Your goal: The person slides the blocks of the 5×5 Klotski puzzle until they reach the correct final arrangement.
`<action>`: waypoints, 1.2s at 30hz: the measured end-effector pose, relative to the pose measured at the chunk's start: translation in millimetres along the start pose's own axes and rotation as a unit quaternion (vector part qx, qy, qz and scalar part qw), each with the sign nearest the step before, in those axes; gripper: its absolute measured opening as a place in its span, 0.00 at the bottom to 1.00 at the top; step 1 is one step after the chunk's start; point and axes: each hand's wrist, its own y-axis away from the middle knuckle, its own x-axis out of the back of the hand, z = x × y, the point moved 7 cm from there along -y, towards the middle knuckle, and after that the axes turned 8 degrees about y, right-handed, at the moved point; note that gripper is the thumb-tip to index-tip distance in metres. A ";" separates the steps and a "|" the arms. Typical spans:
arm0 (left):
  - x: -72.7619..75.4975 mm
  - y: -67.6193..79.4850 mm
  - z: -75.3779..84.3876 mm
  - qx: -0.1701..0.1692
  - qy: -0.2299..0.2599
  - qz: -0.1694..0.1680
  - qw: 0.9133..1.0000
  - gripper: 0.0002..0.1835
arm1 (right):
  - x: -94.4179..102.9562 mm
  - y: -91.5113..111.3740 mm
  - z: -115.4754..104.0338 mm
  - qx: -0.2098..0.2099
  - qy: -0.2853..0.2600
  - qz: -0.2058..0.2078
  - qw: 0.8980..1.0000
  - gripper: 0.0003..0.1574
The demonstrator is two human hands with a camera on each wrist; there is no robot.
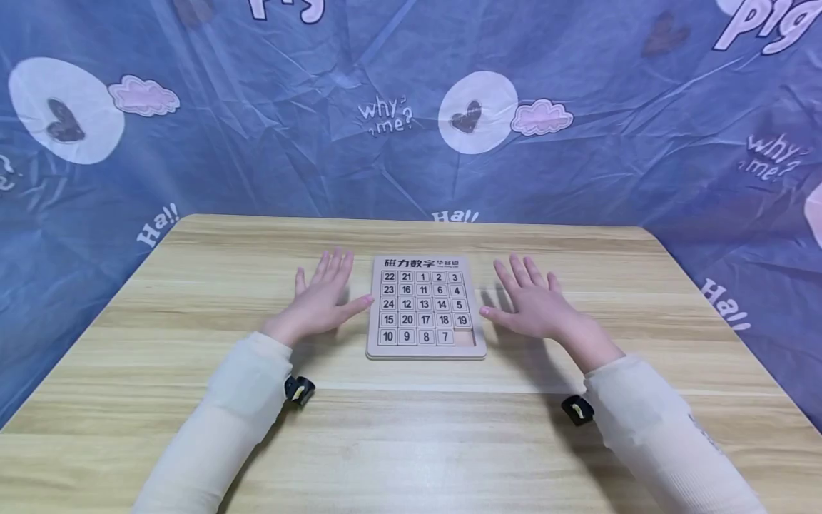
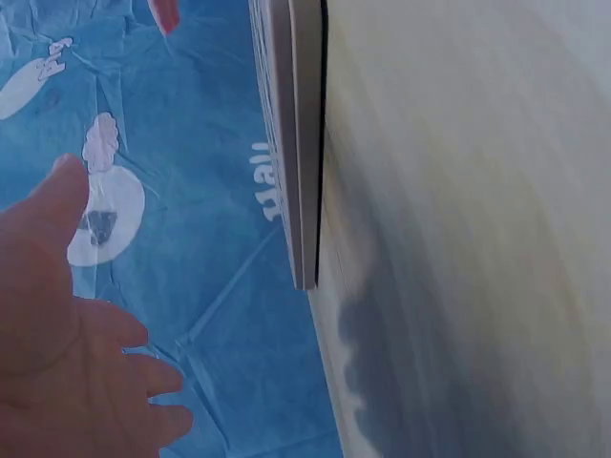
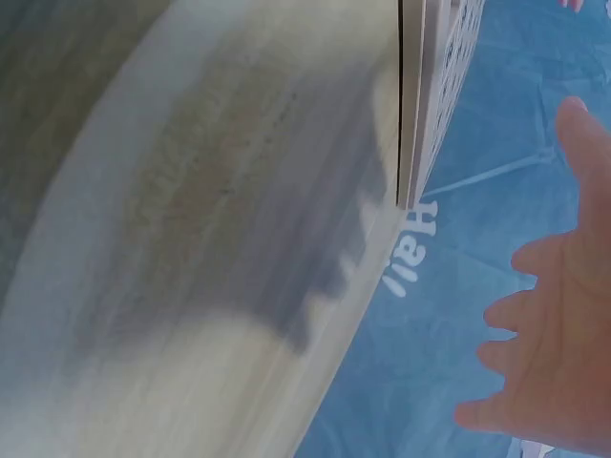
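The right hand [image 3: 563, 334] reaches in from the right edge, thumb pointing up and fingers spread, apart from a flat board [image 3: 425, 105] seen nearly edge-on, its face gridded. The board lies on a wood-grain bench [image 3: 181, 191], which slants across the view and carries a blurry, finger-edged shadow [image 3: 315, 219]. Beyond is a creased blue cloth [image 3: 439, 334] with white lettering [image 3: 412, 250]. Pinkish fingertips [image 3: 570, 4] show at the top right.

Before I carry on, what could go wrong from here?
Neither the left hand nor the right hand grips the puzzle board, so it might slide on the table under a push. The only gap is beside tile 7 and below tile 19; pushing tiles out of line with it would likely jam.
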 end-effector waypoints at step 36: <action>-30.5 6.5 8.3 -0.046 0.018 -0.056 0.997 0.47 | -35.1 10.4 -26.3 0.084 -0.010 -0.020 0.996 0.59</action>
